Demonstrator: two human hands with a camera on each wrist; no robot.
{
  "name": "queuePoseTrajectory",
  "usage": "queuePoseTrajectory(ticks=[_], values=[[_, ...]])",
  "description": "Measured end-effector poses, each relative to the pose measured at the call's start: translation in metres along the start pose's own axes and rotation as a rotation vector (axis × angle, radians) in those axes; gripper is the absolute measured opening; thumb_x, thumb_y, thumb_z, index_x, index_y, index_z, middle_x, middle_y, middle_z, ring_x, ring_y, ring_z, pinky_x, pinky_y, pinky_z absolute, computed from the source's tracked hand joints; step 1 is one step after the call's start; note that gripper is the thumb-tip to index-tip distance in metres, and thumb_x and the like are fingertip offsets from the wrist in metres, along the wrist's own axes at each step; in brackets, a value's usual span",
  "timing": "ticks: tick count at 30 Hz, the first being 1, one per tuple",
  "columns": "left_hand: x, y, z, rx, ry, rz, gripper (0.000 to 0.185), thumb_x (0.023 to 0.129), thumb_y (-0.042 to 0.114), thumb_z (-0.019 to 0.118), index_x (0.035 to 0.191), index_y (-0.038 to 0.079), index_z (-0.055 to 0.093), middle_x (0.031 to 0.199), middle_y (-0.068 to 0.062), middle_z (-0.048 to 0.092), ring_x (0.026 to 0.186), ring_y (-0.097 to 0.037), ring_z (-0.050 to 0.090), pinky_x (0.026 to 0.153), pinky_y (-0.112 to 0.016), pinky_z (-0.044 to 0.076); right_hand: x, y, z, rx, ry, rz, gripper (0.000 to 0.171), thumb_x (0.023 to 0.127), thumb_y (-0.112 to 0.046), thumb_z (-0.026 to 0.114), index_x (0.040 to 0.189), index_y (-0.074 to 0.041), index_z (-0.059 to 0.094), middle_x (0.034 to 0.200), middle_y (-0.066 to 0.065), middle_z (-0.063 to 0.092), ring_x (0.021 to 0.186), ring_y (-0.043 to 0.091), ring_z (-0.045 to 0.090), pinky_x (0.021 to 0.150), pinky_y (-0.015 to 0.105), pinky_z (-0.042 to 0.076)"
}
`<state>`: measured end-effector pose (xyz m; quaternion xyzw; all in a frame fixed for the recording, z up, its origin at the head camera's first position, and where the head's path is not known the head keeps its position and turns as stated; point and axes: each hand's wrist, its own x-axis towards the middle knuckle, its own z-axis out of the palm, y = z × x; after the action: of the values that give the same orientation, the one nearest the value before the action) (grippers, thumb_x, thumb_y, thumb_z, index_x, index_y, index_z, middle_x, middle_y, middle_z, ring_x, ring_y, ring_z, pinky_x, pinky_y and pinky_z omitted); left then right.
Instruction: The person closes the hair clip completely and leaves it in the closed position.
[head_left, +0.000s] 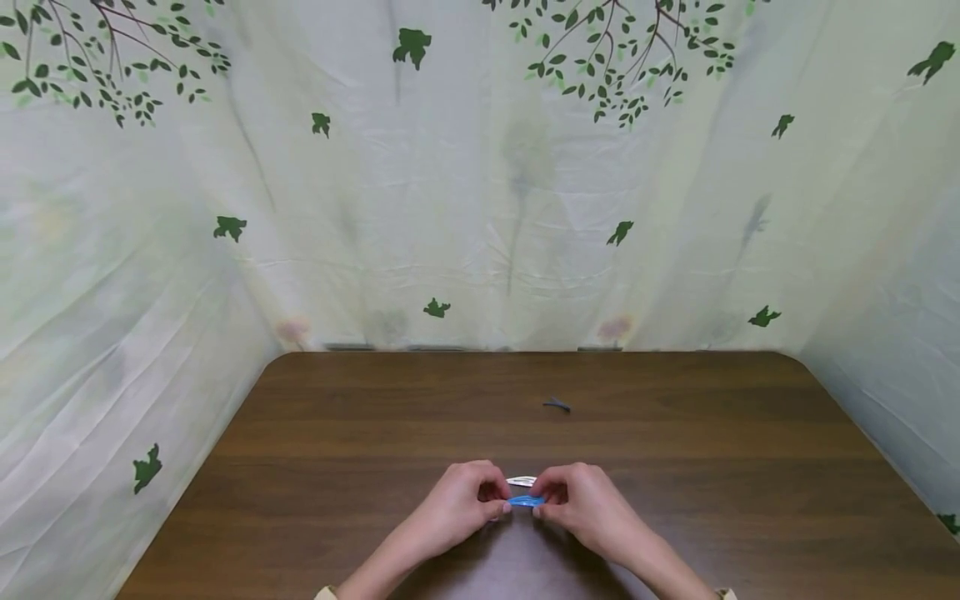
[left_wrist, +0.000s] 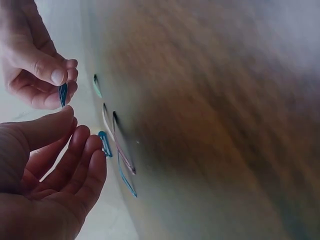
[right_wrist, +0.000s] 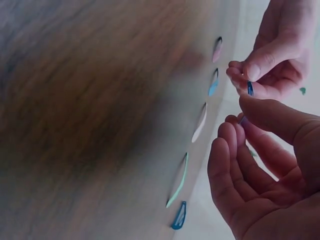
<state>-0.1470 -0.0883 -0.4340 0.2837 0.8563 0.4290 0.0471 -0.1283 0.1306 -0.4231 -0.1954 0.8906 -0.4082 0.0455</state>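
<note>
Both hands, left hand point(head_left: 457, 504) and right hand point(head_left: 581, 500), pinch the blue hair clip point(head_left: 527, 501) by its ends, its long axis running left-right, level above the table point(head_left: 337, 433).

A small, flat, bright blue snap hair clip point(head_left: 527, 501) of teardrop outline is held just above the brown wooden table, at about six o'clock on the tabletop, near its front edge. It lies roughly level, its long axis running from nine to three o'clock. The left hand point(head_left: 459, 502) pinches its nine o'clock end, and the right hand point(head_left: 581, 502) pinches its three o'clock end. In both wrist views only a dark blue tip shows between thumb and forefinger.
</note>
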Motion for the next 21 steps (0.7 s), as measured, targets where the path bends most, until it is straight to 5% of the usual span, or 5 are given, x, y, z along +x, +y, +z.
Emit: queuePoseTrajectory(ticks=[21], values=[[0.0085,-0.0091,0.0016,-0.033,-0.090,-0.028,0.011,0.081,-0.001,0.075,0.078,0.007,0.068,0.072,0.010,0.058,0.059,0.000,0.057,0.057,-0.019,0.048,0.0081,0.0090,0.0066,0.035,-0.052,0.020,0.013,0.078,-0.007,0.080,0.083,-0.016,0.071,0.070,-0.012,0.063,0.065,0.005,0.058,0.059,0.023,0.047]])
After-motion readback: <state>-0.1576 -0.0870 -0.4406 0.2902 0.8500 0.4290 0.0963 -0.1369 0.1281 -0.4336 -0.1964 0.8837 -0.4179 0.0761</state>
